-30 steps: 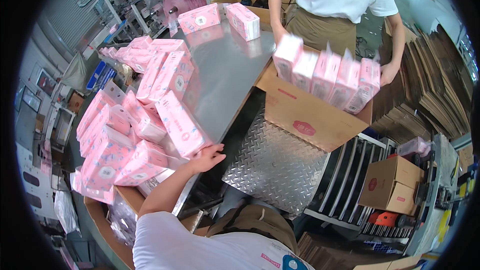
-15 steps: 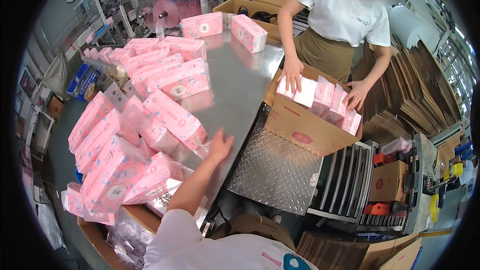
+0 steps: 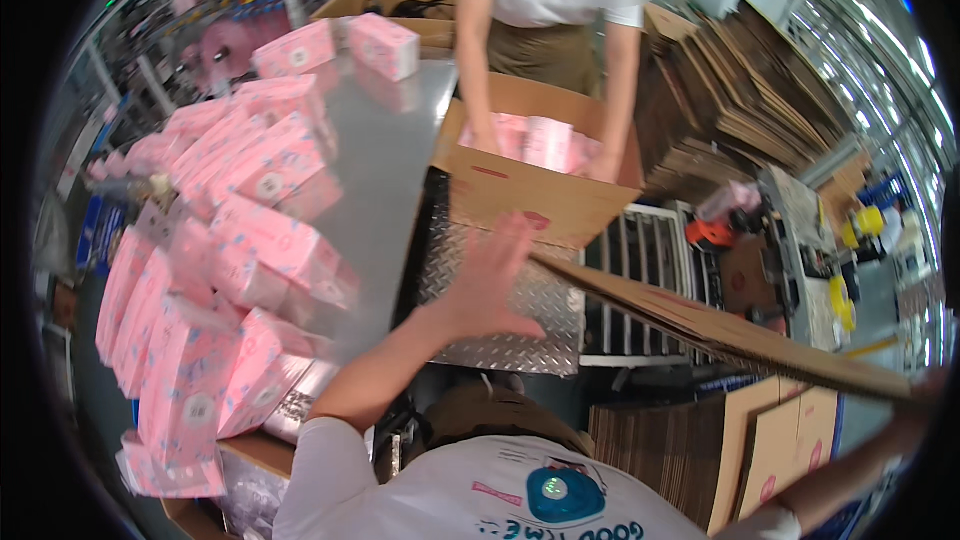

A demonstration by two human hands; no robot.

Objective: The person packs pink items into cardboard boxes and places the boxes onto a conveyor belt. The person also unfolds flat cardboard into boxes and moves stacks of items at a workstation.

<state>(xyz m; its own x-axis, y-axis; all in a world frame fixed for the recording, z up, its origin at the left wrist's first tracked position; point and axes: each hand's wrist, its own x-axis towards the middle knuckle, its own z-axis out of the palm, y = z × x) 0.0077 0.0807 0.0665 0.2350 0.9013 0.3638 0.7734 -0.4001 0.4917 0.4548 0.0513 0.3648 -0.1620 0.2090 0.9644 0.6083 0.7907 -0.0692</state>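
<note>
This was a factory packing area: a grey sheet-metal table was heaped with oblong pink plastic-wrapped packs, near a conveyor of silver metal rollers, leaning stacks of flat brown cardboard sheets, and grey metal machinery bearing a round pink roll.

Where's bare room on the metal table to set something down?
The metal table shows a bare strip between the pink packs and its right edge, by the open carton. Its left side is crowded with packs; the left hand hovers over the ridged plate.
</note>
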